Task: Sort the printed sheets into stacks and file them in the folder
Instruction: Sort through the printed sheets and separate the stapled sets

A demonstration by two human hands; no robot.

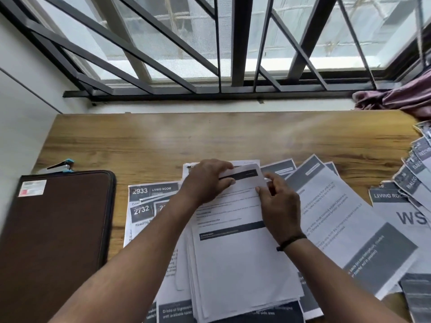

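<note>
Sorting part-done: one squared stack (242, 252) mid-desk under left hand (207, 180) pressing flat and right hand (277, 206) pinching its top sheet's edge; loose sheets (345, 206) fanned right; folder (58, 229) shut, unfilled, at left.

sheets (152, 201) read "2933 living room", "2732"; another sheet (391, 206) "ws"

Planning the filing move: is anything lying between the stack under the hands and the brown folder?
Yes. Loose printed sheets headed 2933 and 2732 lie on the table between the stack and the closed folder.
</note>
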